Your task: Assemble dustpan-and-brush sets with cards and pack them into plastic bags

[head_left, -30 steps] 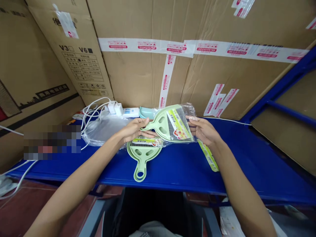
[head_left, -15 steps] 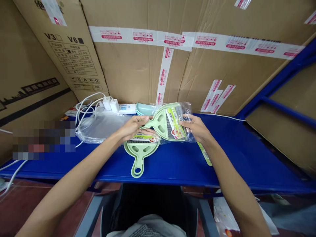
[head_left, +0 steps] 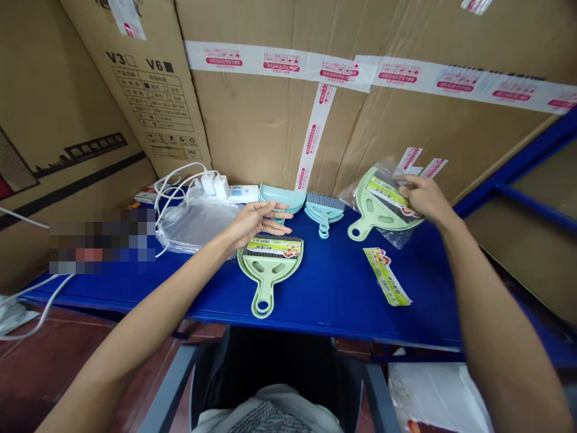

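My right hand (head_left: 421, 195) grips a green dustpan and brush set (head_left: 376, 207) in a clear plastic bag, lifted over the right part of the blue table, its ring handle toward the lower left. My left hand (head_left: 261, 221) has its fingers apart and holds nothing. Just below it, a second green dustpan and brush set (head_left: 265, 273) lies on the table with a label band across its dark bristles. A loose yellow-green label strip (head_left: 387, 278) lies below the bagged set.
Stacked light blue dustpans (head_left: 282, 196) and light blue brushes (head_left: 324, 211) lie at the back against cardboard boxes (head_left: 252, 126). Clear plastic bags (head_left: 198, 222) are at the left beside a power strip (head_left: 244, 193) with white cables. A blue frame bar (head_left: 536, 204) stands at the right.
The bagged dustpan set has moved right with my right hand. My left hand has let go of its handle. The light blue brushes and the whole label strip have come into sight.
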A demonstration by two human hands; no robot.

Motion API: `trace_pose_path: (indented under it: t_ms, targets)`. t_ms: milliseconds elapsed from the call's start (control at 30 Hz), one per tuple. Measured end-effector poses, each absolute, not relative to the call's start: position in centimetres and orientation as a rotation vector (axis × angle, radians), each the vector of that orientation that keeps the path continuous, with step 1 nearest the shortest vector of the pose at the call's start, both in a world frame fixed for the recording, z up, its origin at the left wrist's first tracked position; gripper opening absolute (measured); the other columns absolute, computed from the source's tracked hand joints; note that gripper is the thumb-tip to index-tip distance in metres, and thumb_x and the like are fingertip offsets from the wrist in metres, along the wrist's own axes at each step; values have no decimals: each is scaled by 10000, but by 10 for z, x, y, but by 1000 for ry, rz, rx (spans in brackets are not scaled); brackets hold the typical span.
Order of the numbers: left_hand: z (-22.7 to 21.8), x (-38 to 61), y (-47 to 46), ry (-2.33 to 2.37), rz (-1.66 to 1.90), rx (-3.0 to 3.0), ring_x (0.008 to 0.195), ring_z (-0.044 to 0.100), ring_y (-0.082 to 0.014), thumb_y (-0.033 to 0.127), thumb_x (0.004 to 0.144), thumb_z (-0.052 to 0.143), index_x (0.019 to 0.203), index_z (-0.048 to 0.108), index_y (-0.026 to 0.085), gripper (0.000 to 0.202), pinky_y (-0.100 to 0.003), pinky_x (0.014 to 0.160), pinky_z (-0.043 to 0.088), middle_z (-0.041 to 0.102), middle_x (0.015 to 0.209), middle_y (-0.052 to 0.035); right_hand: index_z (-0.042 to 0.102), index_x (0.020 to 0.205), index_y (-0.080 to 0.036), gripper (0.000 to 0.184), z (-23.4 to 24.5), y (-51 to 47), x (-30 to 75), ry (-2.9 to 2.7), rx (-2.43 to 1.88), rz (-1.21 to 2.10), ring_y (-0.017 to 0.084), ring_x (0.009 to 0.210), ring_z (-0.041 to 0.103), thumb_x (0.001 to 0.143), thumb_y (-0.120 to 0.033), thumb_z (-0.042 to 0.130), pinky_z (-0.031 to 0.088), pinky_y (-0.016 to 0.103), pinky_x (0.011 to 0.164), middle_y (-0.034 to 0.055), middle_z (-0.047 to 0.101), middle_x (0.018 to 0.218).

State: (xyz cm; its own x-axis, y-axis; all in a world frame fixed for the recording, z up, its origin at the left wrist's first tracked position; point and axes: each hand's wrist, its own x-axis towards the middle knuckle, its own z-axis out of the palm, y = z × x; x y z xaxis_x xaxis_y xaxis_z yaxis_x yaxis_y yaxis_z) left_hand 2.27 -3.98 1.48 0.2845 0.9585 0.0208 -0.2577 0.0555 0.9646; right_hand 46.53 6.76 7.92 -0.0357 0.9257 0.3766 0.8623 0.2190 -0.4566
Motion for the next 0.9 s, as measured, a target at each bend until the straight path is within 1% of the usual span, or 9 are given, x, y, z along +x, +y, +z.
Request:
trace_pose_path:
  t_ms: [133, 267, 433, 567, 633, 700, 800, 867, 900]
  targets:
    - [12, 24, -39, 830, 1101, 1122, 815, 823, -291, 409, 1041, 626, 1144, 735, 60, 380, -355, 715, 685, 782, 1169, -245, 816, 1181, -100, 379, 86, 109, 478, -2083, -1787, 221, 241, 916, 714, 874, -89, 596, 514, 350, 855, 182, 792, 1177]
    - [10, 26, -38, 854, 1074, 1137, 786, 821, -272, 419, 1042, 618, 1106, 734, 70, 373, -359, 707, 686, 787, 1157, -238, 862, 1049, -133, 333, 62, 136, 476, -2210, -1828, 277, 254, 915, 747, 809, -67, 642, 535, 327, 855, 137, 827, 1093]
    - [8, 25, -36, 881, 1054, 1163, 787, 819, -267, 416, 1050, 598, 1087, 736, 78, 367, -352, 703, 681, 791, 1147, -229, 852, 1124, -161, 324, 28, 146, 476, -2299, -1779, 225, 226, 890, 747, 873, -148, 647, 526, 287, 821, 95, 841, 1034]
    - [8, 23, -37, 907, 1088, 1170, 770, 814, -252, 401, 1060, 585, 1087, 736, 74, 361, -335, 696, 674, 802, 1105, -212, 833, 1130, -137, 300, 2, 140, 467, -2274, -1733, 70, 227, 1000, 736, 927, -201, 622, 512, 293, 911, 126, 818, 1153]
    - [8, 23, -37, 921, 1106, 1175, 758, 811, -253, 400, 1053, 600, 1067, 732, 68, 357, -334, 684, 671, 807, 1069, -206, 830, 1093, -120, 272, -4, 134, 461, -2247, -1744, 2, 258, 1055, 722, 936, -222, 633, 504, 336, 963, 160, 802, 1179]
    - [9, 23, -35, 937, 1141, 1196, 738, 805, -253, 417, 1040, 623, 1031, 725, 71, 361, -336, 669, 666, 810, 1008, -191, 824, 1086, -111, 263, 1, 126, 454, -2189, -1773, -86, 304, 1075, 709, 941, -237, 643, 502, 392, 968, 190, 792, 1175]
    - [19, 19, -29, 1000, 1192, 1315, 691, 784, -234, 421, 1021, 652, 976, 717, 84, 346, -332, 647, 649, 800, 917, -155, 802, 1145, -102, 298, 31, 104, 437, -2054, -1754, -280, 350, 1111, 685, 980, -233, 592, 486, 440, 960, 232, 764, 1212]
    - [30, 14, -35, 1082, 1173, 1485, 641, 749, -199, 395, 1004, 677, 934, 725, 98, 309, -295, 611, 613, 789, 867, -128, 790, 1178, -117, 325, 55, 77, 418, -2042, -1674, -311, 331, 1094, 687, 1014, -269, 555, 477, 428, 964, 225, 762, 1211]
    - [36, 11, -45, 1134, 1149, 1599, 614, 721, -177, 387, 999, 682, 906, 732, 110, 296, -268, 587, 582, 782, 842, -112, 799, 1139, -124, 305, 65, 60, 406, -2046, -1590, -270, 314, 1047, 699, 1004, -275, 571, 479, 415, 958, 207, 779, 1157]
